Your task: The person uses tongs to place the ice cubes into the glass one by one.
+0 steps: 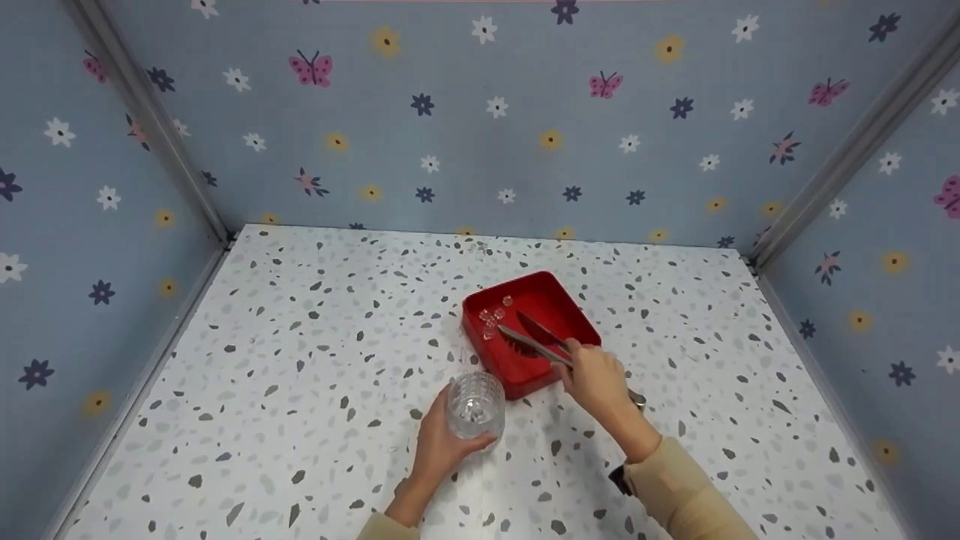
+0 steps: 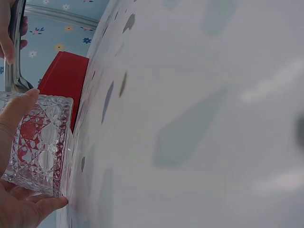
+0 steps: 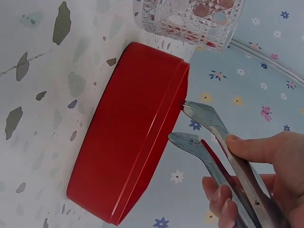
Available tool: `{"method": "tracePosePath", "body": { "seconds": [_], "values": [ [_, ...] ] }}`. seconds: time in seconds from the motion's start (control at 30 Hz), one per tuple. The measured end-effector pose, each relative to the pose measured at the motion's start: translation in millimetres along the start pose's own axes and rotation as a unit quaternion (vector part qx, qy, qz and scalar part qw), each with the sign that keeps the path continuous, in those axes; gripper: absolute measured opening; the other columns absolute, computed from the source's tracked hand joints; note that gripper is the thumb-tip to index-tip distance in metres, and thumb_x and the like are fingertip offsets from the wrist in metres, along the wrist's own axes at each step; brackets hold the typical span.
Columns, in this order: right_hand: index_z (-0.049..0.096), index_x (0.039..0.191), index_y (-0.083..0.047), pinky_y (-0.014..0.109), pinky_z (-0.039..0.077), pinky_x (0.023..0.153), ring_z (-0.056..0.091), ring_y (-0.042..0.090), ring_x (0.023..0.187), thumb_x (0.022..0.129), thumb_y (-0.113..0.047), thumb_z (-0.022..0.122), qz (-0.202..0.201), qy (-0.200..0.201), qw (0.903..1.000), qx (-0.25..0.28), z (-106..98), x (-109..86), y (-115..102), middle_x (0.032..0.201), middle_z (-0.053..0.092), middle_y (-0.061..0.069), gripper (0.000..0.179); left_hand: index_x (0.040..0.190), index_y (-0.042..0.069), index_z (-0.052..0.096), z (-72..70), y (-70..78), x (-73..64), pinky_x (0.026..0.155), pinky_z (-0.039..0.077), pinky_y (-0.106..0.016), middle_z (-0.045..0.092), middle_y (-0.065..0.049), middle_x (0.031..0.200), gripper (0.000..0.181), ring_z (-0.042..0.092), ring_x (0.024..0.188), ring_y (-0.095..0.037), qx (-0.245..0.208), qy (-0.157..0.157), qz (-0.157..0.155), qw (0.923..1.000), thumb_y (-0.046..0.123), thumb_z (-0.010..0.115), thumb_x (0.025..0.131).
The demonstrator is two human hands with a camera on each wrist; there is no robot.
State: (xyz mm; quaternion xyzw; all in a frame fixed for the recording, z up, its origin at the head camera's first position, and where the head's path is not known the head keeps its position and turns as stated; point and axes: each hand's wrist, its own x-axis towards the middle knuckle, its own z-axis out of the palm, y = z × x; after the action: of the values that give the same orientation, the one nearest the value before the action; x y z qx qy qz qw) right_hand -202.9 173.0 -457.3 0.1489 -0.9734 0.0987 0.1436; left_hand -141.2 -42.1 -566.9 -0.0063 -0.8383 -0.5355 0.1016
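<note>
My left hand (image 1: 441, 442) holds a cut-glass tumbler (image 1: 475, 405) by its side, thumb and fingers around it. The tumbler stands just left of a red square tray (image 1: 513, 386). My right hand (image 1: 598, 379) grips metal tongs (image 1: 541, 346), whose two tips stand apart over the tray. In the right wrist view the tongs (image 3: 216, 149) show one fork-like tip and one rounded tip, nothing visible between them. Several small clear beads or cubes (image 1: 491, 319) lie in the tray's left corner. The tumbler's pattern (image 2: 45, 145) shows closely in the left wrist view.
The tabletop (image 1: 337, 337) is white with grey speckles. Blue flowered panels (image 1: 465, 112) wall it at the back and both sides, with grey posts (image 1: 150, 112) at the corners. A dark object (image 1: 621, 480) shows at the right sleeve's cuff.
</note>
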Motion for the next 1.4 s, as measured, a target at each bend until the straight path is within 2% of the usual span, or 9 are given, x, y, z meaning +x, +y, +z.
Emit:
{"method": "tracePosePath", "body": {
  "seconds": [0.17, 0.4, 0.57, 0.77, 1.03, 1.4],
  "values": [
    [0.059, 0.086, -0.003, 0.039, 0.046, 0.042, 0.055, 0.028, 0.052, 0.075, -0.021, 0.069, 0.002, -0.01, 0.9999, -0.007, 5.8, 6.3, -2.9, 0.065, 0.057, 0.011, 0.024, 0.132, -0.002, 0.033, 0.4, -0.6, -0.6, 0.098, 0.034, -0.042, 0.045, -0.018, 0.127, 0.104, 0.042, 0.116, -0.031, 0.002, 0.001, -0.002, 1.0, 0.039, 0.083, 0.051],
    [0.057, 0.077, -0.002, 0.043, 0.046, 0.042, 0.056, 0.034, 0.053, 0.074, -0.023, 0.07, 0.004, -0.004, 0.9997, -0.022, 16.4, 14.2, -9.8, 0.062, 0.057, 0.014, 0.024, 0.131, -0.004, 0.033, -0.2, -2.4, -0.4, 0.097, 0.036, -0.041, 0.046, -0.017, 0.126, 0.101, 0.043, 0.115, -0.031, 0.007, 0.007, 0.024, 0.9997, 0.038, 0.083, 0.054],
    [0.057, 0.073, -0.002, 0.043, 0.046, 0.043, 0.056, 0.033, 0.054, 0.074, -0.023, 0.07, 0.006, -0.005, 0.9997, -0.022, 22.2, 18.9, -14.1, 0.062, 0.056, 0.014, 0.025, 0.131, -0.004, 0.033, -0.3, -2.1, 0.0, 0.097, 0.036, -0.042, 0.045, -0.018, 0.126, 0.102, 0.044, 0.114, -0.031, 0.005, 0.009, 0.027, 0.9996, 0.037, 0.083, 0.053],
    [0.058, 0.072, -0.002, 0.044, 0.047, 0.046, 0.057, 0.034, 0.057, 0.073, -0.022, 0.069, 0.017, -0.01, 0.9997, -0.015, 29.6, 23.2, -17.2, 0.064, 0.058, 0.015, 0.023, 0.131, -0.003, 0.034, 0.5, -3.0, 0.2, 0.096, 0.037, -0.042, 0.047, -0.018, 0.125, 0.103, 0.045, 0.113, -0.031, 0.007, 0.014, 0.031, 0.9994, 0.039, 0.083, 0.052],
    [0.06, 0.074, -0.001, 0.043, 0.049, 0.048, 0.058, 0.033, 0.059, 0.076, -0.022, 0.066, 0.03, -0.037, 0.9987, -0.018, 38.2, 28.3, -21.0, 0.066, 0.059, 0.015, 0.022, 0.131, -0.004, 0.034, 1.0, -3.9, 0.2, 0.095, 0.037, -0.042, 0.047, -0.018, 0.124, 0.102, 0.046, 0.112, -0.031, 0.007, 0.018, 0.038, 0.9991, 0.039, 0.083, 0.052],
    [0.061, 0.068, -0.001, 0.044, 0.05, 0.048, 0.059, 0.034, 0.058, 0.074, -0.022, 0.067, 0.034, -0.027, 0.999, -0.009, 48.3, 34.7, -26.1, 0.065, 0.06, 0.017, 0.023, 0.131, -0.004, 0.033, 0.2, -1.9, -0.4, 0.096, 0.037, -0.041, 0.047, -0.018, 0.124, 0.102, 0.045, 0.113, -0.031, -0.005, 0.01, 0.028, 0.9996, 0.037, 0.084, 0.052]
  ]
}}
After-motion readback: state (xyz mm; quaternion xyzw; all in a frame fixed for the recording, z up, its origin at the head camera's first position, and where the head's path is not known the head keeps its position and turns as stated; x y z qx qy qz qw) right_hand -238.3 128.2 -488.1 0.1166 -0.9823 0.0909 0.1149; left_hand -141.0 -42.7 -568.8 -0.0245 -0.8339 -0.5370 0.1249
